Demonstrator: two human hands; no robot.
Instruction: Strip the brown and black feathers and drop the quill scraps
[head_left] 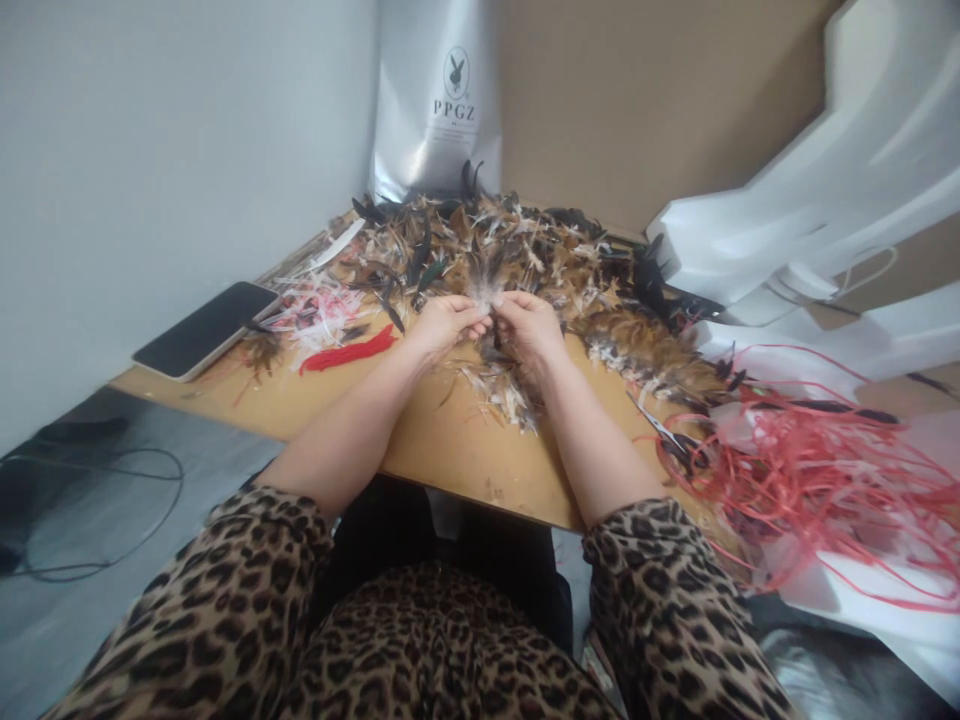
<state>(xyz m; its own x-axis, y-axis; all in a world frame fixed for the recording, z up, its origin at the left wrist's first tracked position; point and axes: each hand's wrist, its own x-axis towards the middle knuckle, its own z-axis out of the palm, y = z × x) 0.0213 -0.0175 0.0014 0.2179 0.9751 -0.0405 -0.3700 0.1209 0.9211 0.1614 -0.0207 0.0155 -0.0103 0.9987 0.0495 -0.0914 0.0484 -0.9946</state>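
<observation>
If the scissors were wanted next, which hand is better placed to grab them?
Probably the right hand. The scissors lie on its side; the left hand would have to cross the right arm. Both pinch feathers, so the right would first need freeing.

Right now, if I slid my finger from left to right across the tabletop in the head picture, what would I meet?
Phone, red bundle of strands, left hand, right hand, scissors, pinkish-red tangle. The feather pile spreads too wide to place.
</observation>
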